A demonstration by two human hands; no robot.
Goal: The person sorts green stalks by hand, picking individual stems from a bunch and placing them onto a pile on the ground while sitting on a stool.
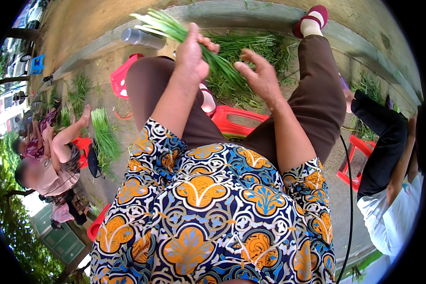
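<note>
My left hand (pixel 192 54) is closed round a bunch of chives (pixel 173 29). The pale stem ends point up and to the left, and the green leaves slant down toward my right hand. My right hand (pixel 260 75) is just right of the leaves, its fingers apart and curved, with nothing visible in them. Beneath both hands a loose heap of green chives (pixel 251 45) lies on the ground between my legs.
A grey bottle (pixel 144 38) lies beside a red plastic stool (pixel 123 75). A red stool (pixel 236 118) is between my thighs. Another chive pile (pixel 104 135) is at left. People sit on both sides; a black cable (pixel 349 189) hangs at right. A curb (pixel 222 16) runs ahead.
</note>
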